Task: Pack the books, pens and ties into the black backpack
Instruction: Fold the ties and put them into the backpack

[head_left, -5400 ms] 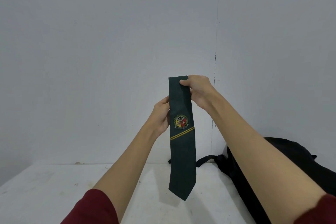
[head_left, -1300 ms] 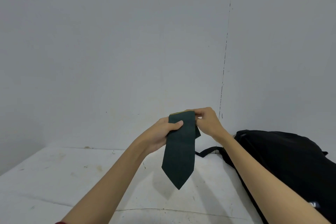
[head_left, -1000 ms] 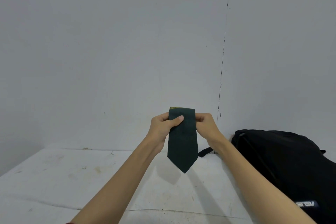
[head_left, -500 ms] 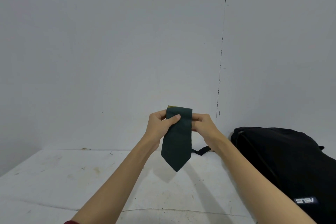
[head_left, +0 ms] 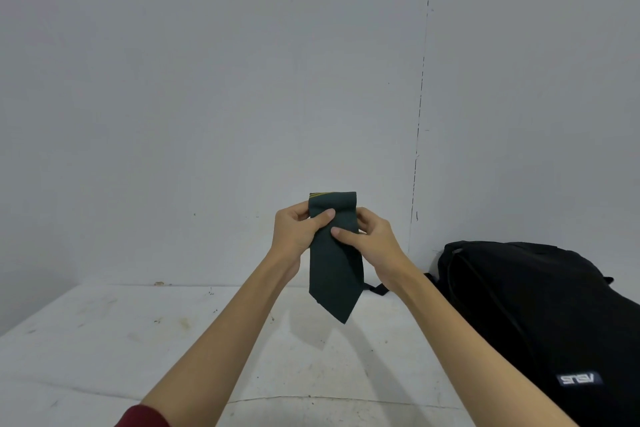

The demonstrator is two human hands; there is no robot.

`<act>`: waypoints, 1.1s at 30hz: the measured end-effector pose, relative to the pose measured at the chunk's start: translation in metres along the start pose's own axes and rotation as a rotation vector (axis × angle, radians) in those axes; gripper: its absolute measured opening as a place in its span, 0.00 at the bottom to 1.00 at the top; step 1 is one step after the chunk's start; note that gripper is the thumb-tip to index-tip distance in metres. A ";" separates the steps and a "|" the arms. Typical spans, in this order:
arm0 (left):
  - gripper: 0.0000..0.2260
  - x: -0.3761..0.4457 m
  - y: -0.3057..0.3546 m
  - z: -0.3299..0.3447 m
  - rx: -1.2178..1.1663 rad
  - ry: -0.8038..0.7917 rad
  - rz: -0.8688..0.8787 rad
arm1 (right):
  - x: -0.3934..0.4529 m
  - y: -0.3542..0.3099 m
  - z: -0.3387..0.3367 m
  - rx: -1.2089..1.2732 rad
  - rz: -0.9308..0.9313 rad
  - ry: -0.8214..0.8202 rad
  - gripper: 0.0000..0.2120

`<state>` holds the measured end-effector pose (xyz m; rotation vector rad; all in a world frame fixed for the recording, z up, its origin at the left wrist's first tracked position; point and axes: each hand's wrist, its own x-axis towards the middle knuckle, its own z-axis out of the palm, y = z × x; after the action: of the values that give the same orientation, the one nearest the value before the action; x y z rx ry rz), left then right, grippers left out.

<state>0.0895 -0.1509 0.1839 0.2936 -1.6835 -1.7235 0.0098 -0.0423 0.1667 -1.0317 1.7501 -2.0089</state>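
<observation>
since half a second ago the right thumb has slid inward onto the front of the tie, and the hanging point now sits a touch right of where it was; otherwise both hands stay put. left hand (head_left: 294, 234) pinches the folded dark green tie (head_left: 334, 267) at its upper left edge, thumb across the front, fingers curled behind. right hand (head_left: 372, 241) pinches the upper right edge, thumb on the front just below the left thumb, fingers behind. tie is held in the air between the two hands, folded over at the top where a bit of yellow stripe shows, pointed end hanging below the hands, clear of the white table (head_left: 104, 340). black backpack (head_left: 533, 315) lies on the table to the right of the right hand and below it, well apart from the tie, a white logo patch near its close end, one strap poking out behind the right wrist. dark red sleeve (head_left: 145, 418) shows at the left elbow. plain grey wall (head_left: 207, 80) beyond the hands.
</observation>
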 end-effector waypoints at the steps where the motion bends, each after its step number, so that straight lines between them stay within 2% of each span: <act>1: 0.06 0.001 0.001 0.000 -0.021 0.008 -0.014 | 0.000 0.002 0.002 -0.019 -0.001 0.015 0.13; 6: 0.07 0.005 0.004 0.000 -0.026 0.039 -0.008 | -0.005 0.010 0.005 0.010 0.022 0.056 0.14; 11: 0.06 0.005 0.000 0.001 -0.083 0.084 -0.018 | -0.011 0.014 0.010 0.006 0.075 0.050 0.20; 14: 0.05 0.006 0.003 0.006 -0.165 0.113 -0.046 | -0.013 0.013 0.013 0.037 0.136 0.031 0.14; 17: 0.04 0.006 0.007 0.013 -0.296 0.118 -0.067 | -0.012 0.009 0.013 0.003 0.109 0.000 0.09; 21: 0.05 0.007 0.011 0.021 -0.356 0.124 -0.039 | -0.013 0.014 0.018 -0.138 -0.004 -0.015 0.19; 23: 0.05 0.007 0.013 0.022 -0.374 0.119 -0.046 | -0.012 0.017 0.019 -0.154 -0.026 0.010 0.21; 26: 0.05 0.006 0.012 0.020 -0.398 0.091 -0.070 | -0.010 0.018 0.015 -0.110 0.004 0.015 0.20; 30: 0.06 0.008 0.013 0.015 -0.368 0.066 -0.080 | -0.007 0.020 0.017 -0.146 0.020 0.002 0.31; 33: 0.06 0.007 0.016 0.012 -0.298 0.007 -0.074 | -0.006 0.024 0.021 -0.199 0.026 0.064 0.31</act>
<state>0.0823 -0.1443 0.2022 0.2248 -1.4005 -1.9950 0.0223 -0.0593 0.1422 -1.0067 2.0199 -1.9009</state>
